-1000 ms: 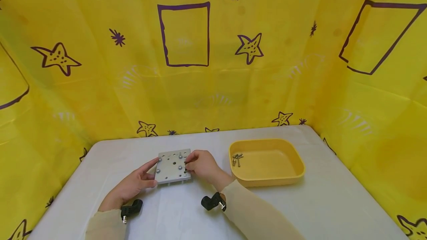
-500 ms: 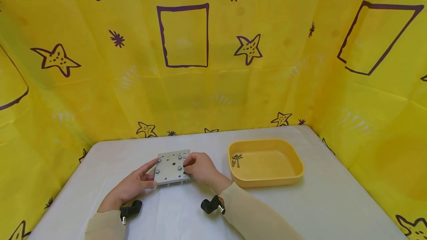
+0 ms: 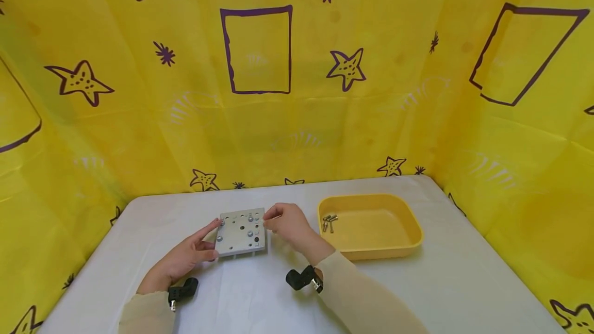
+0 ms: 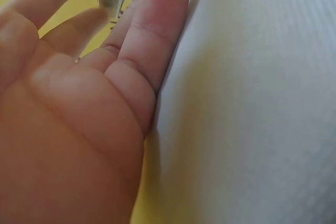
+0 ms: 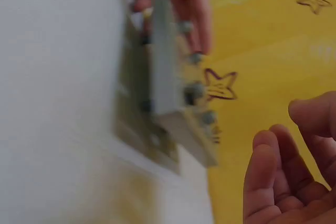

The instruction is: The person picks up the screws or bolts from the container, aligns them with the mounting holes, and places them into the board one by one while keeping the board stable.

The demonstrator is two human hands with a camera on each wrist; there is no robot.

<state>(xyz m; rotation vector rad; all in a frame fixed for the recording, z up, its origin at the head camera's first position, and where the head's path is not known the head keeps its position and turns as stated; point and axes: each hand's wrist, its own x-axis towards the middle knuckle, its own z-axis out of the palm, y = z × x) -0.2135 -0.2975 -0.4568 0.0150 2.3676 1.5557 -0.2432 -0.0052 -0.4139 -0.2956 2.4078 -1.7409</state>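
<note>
A flat, square grey metal plate (image 3: 240, 233), drilled with round holes and carrying several small silver bolts (image 3: 250, 217), is lying on the white, finely textured table (image 3: 417, 282) near its middle. The left hand (image 3: 187, 257) is gripping the plate's left edge between a straight forefinger and the thumb. The right hand (image 3: 290, 224) is hovering just off the plate's right edge, fingers loosely curled and holding nothing. In the right wrist view the plate is showing blurred and edge-on, so its holes are hard to make out. In the left wrist view the palm is covering most of the plate. To the right, a rounded rectangular yellow plastic tray (image 3: 408, 244) is holding a few loose silver screws (image 3: 329, 220) in its left corner. Open table is lying in front of the plate and right of the tray. Yellow sheeting with purple stars (image 3: 347, 67) is closing in the back and sides.
</note>
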